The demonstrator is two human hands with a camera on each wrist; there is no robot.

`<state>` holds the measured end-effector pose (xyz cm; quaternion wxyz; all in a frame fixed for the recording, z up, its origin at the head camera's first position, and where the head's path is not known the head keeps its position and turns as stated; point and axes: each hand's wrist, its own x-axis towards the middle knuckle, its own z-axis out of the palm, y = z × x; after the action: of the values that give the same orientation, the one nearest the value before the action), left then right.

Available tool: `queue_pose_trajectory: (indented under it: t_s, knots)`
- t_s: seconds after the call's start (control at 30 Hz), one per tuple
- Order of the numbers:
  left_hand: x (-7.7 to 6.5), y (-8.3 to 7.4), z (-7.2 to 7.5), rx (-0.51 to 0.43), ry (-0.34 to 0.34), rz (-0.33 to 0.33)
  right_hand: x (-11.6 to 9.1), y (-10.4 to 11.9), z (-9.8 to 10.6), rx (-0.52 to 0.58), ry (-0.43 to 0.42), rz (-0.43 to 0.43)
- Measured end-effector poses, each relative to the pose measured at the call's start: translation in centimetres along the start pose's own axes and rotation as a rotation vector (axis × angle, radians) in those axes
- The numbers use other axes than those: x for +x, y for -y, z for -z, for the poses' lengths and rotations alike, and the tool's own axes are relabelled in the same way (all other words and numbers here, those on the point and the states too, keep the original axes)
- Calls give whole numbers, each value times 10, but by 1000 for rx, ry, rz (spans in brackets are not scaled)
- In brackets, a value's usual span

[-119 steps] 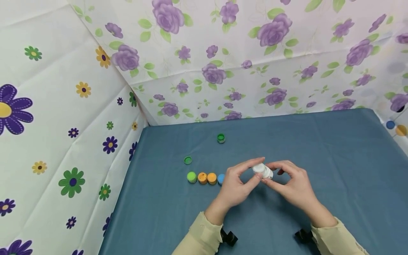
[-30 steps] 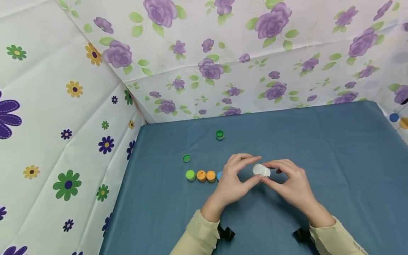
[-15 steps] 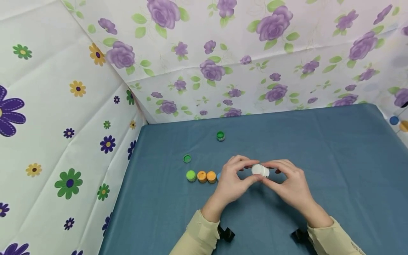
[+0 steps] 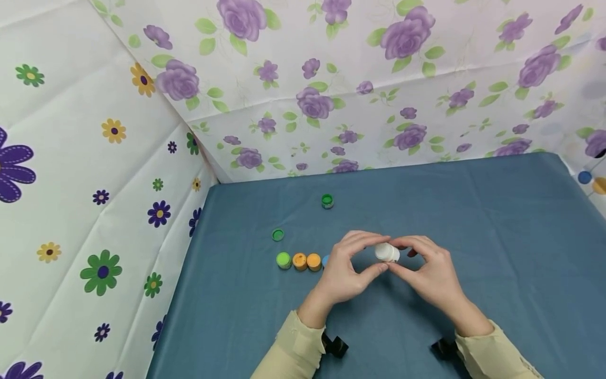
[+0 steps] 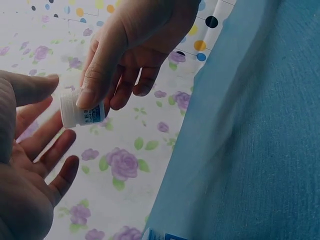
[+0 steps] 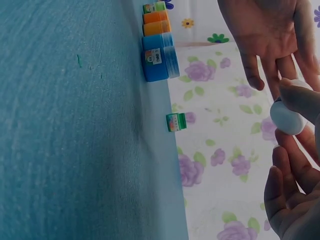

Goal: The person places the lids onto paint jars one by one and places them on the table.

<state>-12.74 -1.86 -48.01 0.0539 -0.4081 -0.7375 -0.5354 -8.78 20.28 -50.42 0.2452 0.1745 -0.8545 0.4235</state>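
My right hand (image 4: 435,273) pinches a small white paint jar (image 4: 382,252) between thumb and fingers, off the table. The jar is tilted with its white lid towards my left hand (image 4: 345,271). In the left wrist view, the ribbed lid (image 5: 69,110) and a blue label show, with the right thumb pressed on the side. My left fingers are spread around the lid; a gap shows between the left thumb and the lid. In the right wrist view, the jar's round white end (image 6: 287,119) shows, partly covered by the right thumb.
Left of the hands stand a light-green jar (image 4: 283,260), two orange jars (image 4: 314,262) and blue jars (image 6: 159,62), mostly hidden by my left hand in the head view. Farther back are an uncapped green jar (image 4: 327,201) and a green lid (image 4: 278,235) on the blue cloth.
Around the white jar, my left fingers have closed in on the lid and opened away again. The right hand keeps its pinch; the jar has turned slightly. The other jars stay put.
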Motion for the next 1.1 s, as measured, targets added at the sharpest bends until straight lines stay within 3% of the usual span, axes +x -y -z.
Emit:
queue_pose_trajectory:
  t_s: [0.13,0.27,0.57,0.73,0.97,1.1]
  knots:
    - [-1,0,2,-24,17,-16,-1,1,-1,2,5,-21]
    - [-1,-1,-1,-16,2,8,-2,3,-1,4,10,-45]
    - [-2,0,-7,12,-81,184,1,4,-1,0,15,-38]
    - [-2,2,-4,38,-97,169,2,4,-2,-9,20,-39]
    - [-1,-2,-1,-38,9,44,3,5,-1,-4,-9,-20]
    - [-1,-3,-1,-34,-24,71,2,4,-1,-11,1,-19]
